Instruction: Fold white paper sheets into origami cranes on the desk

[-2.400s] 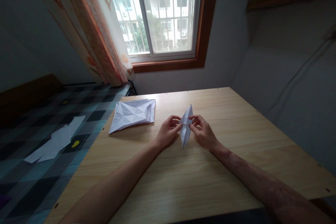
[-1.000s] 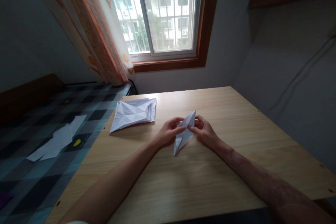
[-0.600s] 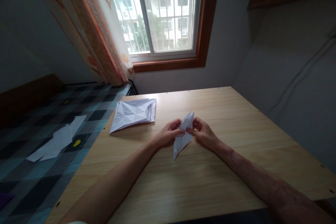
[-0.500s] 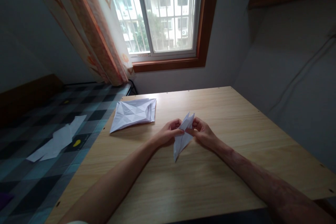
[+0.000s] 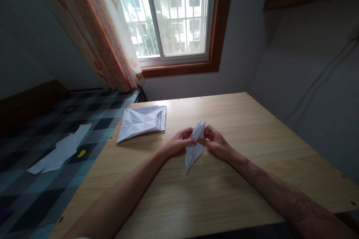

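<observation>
A folded white paper (image 5: 193,152) is held between my two hands above the middle of the wooden table (image 5: 238,194). It has a long point toward me and two narrow points at its far end. My left hand (image 5: 181,142) pinches its left side, thumb on top. My right hand (image 5: 214,141) grips the right side near the upper points, with the fingers curled behind. Parts of the paper's edges are hidden by my fingers.
Creased white paper sheets (image 5: 143,121) lie at the table's far left corner. On the checked bed (image 5: 33,198) to the left are white paper pieces (image 5: 63,149). Beyond the table are a window (image 5: 182,15) and a curtain (image 5: 98,26).
The upper points of the folded paper have shifted slightly left and sit closer together. My right hand has moved a little left with them. Both hands keep hold.
</observation>
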`<state>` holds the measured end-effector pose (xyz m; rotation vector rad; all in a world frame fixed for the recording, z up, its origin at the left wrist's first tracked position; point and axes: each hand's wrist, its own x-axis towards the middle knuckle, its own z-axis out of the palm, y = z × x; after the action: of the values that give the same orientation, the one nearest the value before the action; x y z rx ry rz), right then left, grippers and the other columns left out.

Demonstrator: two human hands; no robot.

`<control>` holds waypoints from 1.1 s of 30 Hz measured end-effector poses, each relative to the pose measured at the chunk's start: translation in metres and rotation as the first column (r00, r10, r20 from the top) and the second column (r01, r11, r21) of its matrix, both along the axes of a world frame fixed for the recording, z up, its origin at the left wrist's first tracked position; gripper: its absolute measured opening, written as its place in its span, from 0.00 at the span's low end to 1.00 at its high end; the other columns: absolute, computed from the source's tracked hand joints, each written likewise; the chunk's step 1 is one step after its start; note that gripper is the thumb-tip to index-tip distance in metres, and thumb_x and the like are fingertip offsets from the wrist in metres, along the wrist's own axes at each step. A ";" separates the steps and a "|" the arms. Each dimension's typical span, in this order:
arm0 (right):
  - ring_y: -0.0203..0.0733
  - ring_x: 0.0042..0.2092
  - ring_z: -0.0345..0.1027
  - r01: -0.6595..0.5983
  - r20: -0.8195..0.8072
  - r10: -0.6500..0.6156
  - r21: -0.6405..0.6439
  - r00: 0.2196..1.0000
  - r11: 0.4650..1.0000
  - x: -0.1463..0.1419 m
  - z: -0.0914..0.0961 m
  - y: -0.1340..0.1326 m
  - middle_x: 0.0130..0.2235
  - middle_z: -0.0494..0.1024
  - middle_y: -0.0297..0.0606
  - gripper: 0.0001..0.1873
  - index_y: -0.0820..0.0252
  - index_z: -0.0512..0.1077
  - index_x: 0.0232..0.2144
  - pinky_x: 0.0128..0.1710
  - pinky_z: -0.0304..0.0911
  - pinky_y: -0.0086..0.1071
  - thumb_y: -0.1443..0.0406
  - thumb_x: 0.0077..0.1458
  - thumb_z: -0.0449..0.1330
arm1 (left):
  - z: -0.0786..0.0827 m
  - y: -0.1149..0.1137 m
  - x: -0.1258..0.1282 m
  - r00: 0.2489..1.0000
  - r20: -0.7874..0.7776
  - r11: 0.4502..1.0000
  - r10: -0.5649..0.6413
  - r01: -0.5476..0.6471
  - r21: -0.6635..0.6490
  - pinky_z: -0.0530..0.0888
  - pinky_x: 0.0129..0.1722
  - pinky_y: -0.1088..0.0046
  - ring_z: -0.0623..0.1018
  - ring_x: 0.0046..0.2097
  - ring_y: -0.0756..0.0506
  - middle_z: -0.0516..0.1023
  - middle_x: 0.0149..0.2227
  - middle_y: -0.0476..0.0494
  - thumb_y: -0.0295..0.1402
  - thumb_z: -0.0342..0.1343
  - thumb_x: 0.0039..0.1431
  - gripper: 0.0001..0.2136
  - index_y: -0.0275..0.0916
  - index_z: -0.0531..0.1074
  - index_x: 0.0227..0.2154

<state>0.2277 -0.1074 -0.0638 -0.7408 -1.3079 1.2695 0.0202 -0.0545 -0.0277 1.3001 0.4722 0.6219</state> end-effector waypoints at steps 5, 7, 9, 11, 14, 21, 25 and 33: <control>0.45 0.45 0.77 0.018 0.030 -0.018 0.025 0.999 1.000 0.001 -0.004 0.002 0.43 0.83 0.37 0.20 0.53 0.76 0.45 0.47 0.72 0.38 0.52 0.59 0.76 | -0.004 -0.001 -0.001 1.000 0.026 0.999 0.008 -0.007 -0.033 0.70 0.46 0.71 0.79 0.47 0.42 0.82 0.44 0.40 0.40 0.74 0.56 0.18 0.36 0.80 0.45; 0.46 0.47 0.77 0.024 0.030 -0.025 0.030 0.999 0.999 0.002 -0.006 0.003 0.45 0.83 0.38 0.19 0.53 0.77 0.45 0.49 0.72 0.39 0.52 0.60 0.75 | -0.004 -0.002 -0.001 0.999 0.015 0.997 0.039 -0.038 -0.063 0.70 0.43 0.72 0.78 0.44 0.43 0.81 0.42 0.41 0.47 0.70 0.61 0.19 0.36 0.79 0.44; 0.46 0.48 0.77 0.020 0.011 -0.021 0.026 1.000 0.999 0.003 -0.007 0.004 0.46 0.83 0.38 0.18 0.53 0.78 0.46 0.51 0.72 0.40 0.52 0.61 0.75 | -0.004 -0.003 -0.002 0.998 -0.006 0.995 0.064 -0.064 -0.083 0.69 0.40 0.75 0.77 0.40 0.46 0.79 0.39 0.43 0.51 0.69 0.63 0.21 0.36 0.79 0.42; 0.46 0.48 0.77 0.016 -0.008 -0.016 0.019 1.000 1.000 0.004 -0.008 0.004 0.47 0.83 0.38 0.18 0.53 0.78 0.47 0.51 0.72 0.40 0.53 0.61 0.75 | -0.003 -0.004 -0.002 0.997 -0.015 0.994 0.075 -0.076 -0.074 0.68 0.38 0.76 0.76 0.38 0.48 0.78 0.37 0.45 0.50 0.72 0.61 0.21 0.36 0.79 0.42; 0.47 0.48 0.76 0.024 -0.010 -0.024 0.011 1.000 1.000 0.004 -0.006 0.004 0.46 0.83 0.39 0.19 0.53 0.78 0.46 0.51 0.72 0.40 0.51 0.60 0.75 | -0.002 -0.003 -0.002 0.997 -0.014 0.996 0.077 -0.078 -0.047 0.69 0.38 0.76 0.76 0.38 0.49 0.79 0.38 0.46 0.48 0.73 0.60 0.20 0.37 0.80 0.41; 0.45 0.44 0.75 0.045 -0.007 -0.045 0.017 0.999 0.999 0.006 -0.006 0.004 0.44 0.83 0.38 0.18 0.52 0.78 0.45 0.47 0.71 0.38 0.51 0.61 0.74 | -0.004 -0.001 -0.001 0.995 -0.043 0.993 0.090 -0.086 0.086 0.71 0.41 0.73 0.78 0.40 0.46 0.81 0.41 0.43 0.50 0.74 0.59 0.23 0.36 0.78 0.45; 0.44 0.43 0.75 0.060 -0.014 -0.060 -0.003 0.998 0.998 0.006 -0.009 0.006 0.44 0.83 0.37 0.19 0.52 0.78 0.46 0.45 0.70 0.37 0.52 0.59 0.75 | -0.005 -0.004 0.003 0.966 -0.024 0.935 0.259 -0.245 0.258 0.67 0.36 0.75 0.74 0.36 0.49 0.77 0.35 0.47 0.49 0.74 0.59 0.21 0.37 0.74 0.39; 0.44 0.40 0.75 0.114 -0.015 -0.115 -0.019 0.993 0.993 0.004 -0.005 0.005 0.39 0.82 0.34 0.21 0.52 0.73 0.42 0.42 0.71 0.37 0.51 0.56 0.77 | 0.001 -0.013 0.003 0.968 -0.093 0.913 0.231 -0.183 0.365 0.68 0.36 0.73 0.75 0.36 0.47 0.80 0.35 0.44 0.50 0.66 0.66 0.20 0.35 0.81 0.44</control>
<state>0.2321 -0.1026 -0.0683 -0.8055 -1.2252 1.1941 0.0228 -0.0672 -0.0264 1.6560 0.6359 0.8282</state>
